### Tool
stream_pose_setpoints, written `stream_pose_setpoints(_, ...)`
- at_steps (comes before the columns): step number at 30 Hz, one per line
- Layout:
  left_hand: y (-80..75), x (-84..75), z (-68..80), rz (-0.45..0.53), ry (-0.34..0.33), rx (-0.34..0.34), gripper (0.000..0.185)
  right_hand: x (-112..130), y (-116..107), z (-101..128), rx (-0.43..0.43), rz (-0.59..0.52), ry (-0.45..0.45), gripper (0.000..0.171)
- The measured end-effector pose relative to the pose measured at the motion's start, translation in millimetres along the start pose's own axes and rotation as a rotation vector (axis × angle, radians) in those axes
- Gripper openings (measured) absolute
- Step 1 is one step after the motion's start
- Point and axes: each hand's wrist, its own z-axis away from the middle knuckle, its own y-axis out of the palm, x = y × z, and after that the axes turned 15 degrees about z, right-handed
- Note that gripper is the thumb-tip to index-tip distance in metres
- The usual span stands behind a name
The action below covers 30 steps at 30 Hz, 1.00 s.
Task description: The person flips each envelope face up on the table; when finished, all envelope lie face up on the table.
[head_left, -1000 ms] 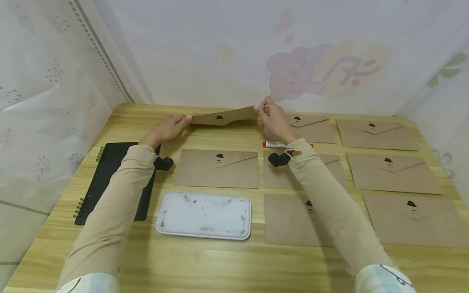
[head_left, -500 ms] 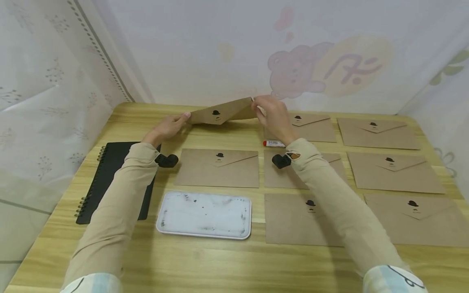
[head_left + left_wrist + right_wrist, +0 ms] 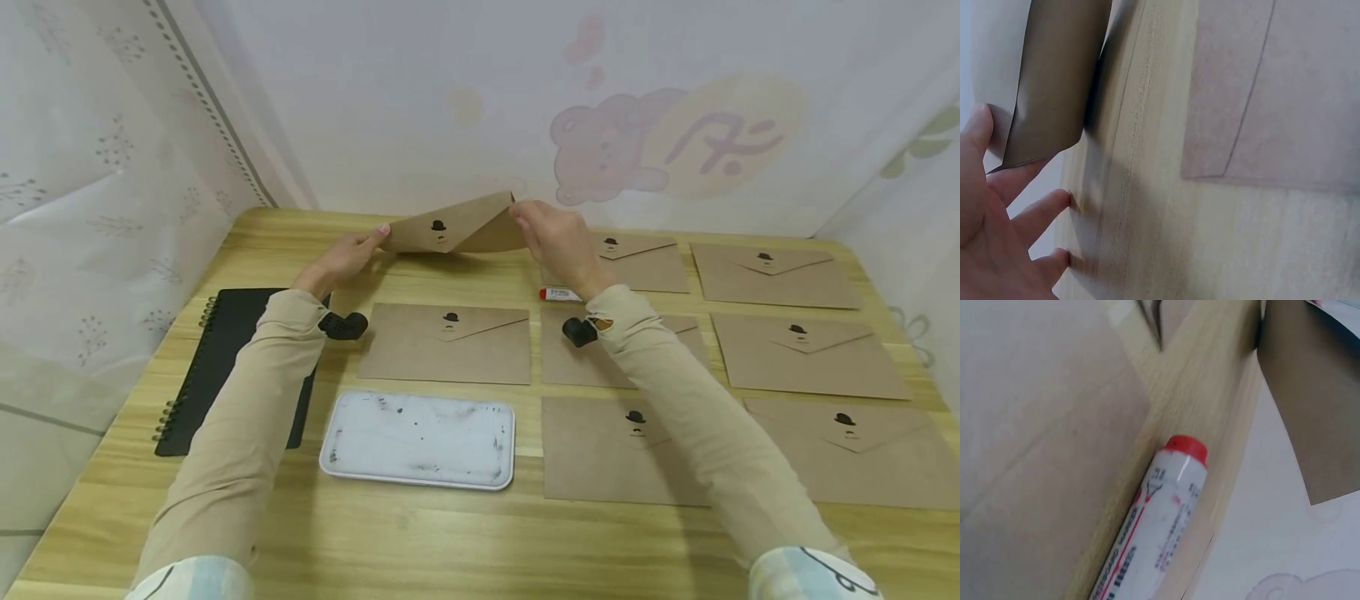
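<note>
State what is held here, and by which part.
A kraft envelope: left hand holds its left edge, right hand pinches its upper right corner.

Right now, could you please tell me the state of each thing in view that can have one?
held envelope: tilted up off the table, flap shut, gripped at both ends.
left hand: holds its left end.
right hand: pinches its right end.
marker: lying flat, red cap on.
notebook: closed, flat.
tray: flat, smudged, nothing in it.
other envelopes: flat on the table, flaps shut.
</note>
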Motion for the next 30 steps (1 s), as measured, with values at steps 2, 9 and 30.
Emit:
stream_pose_setpoints(2,0.0,0.5,1.0,-0.002,0.0,-0.009,0.086,1,-1,0,0.043,0.005,-0.001,0.032)
stream_pose_setpoints(9,5.4,5.4,0.6,-0.011,0.121,-0.097,0.082,-2,0,4,0.241,-0.086,0.119,0.046)
stream_pose_setpoints(30,30.7,-33.1,-17.9,-0.094,0.613,-0.615,0.035,4,1,2,0.4,-0.073,0.488,0.053)
